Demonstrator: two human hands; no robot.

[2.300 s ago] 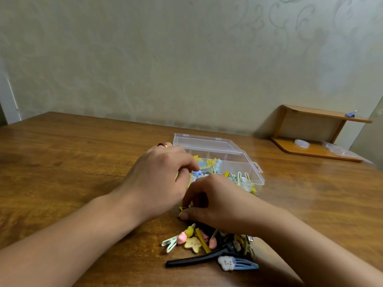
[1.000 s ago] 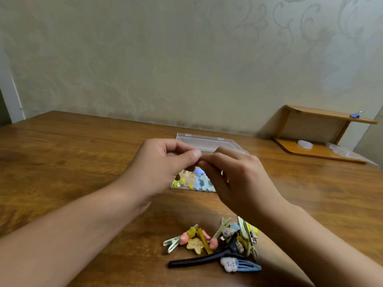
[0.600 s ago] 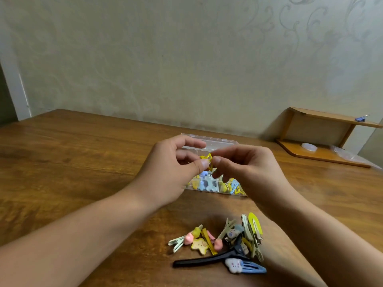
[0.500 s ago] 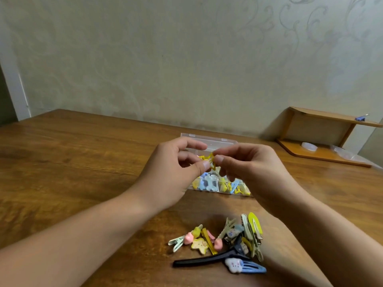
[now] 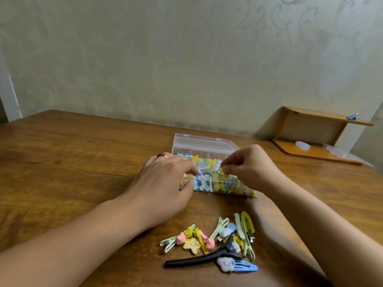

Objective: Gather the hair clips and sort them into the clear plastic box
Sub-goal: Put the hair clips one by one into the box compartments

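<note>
Both your hands are over the clear plastic box (image 5: 204,146), which sits open mid-table w/ its lid flipped back toward the wall. Your right hand (image 5: 251,165) pinches a small yellow clip (image 5: 221,173) between thumb & forefinger, right above the box's near right compartments; the other fingers are curled in. Your left hand (image 5: 165,183) rests against the box's near left corner, thumb on the front wall, fingers bent over the rim into the clips inside. Can't tell whether it's got hold of anything there. A ring (image 5: 162,155) shows on that hand.

Box contents: a jumble of yellow & blue clips across the front compartments; the back ones look mostly bare.

Closer to you on the wooden table (image 5: 62,158) lies the loose pile of hair clips (image 5: 211,241), well apart from the box: a long black clip (image 5: 199,259) at the front, a blue snap clip (image 5: 238,266) w/ a white charm touching it, plus green, pink & yellow ones.

Far right, by the wall: a small wooden shelf (image 5: 317,137).
</note>
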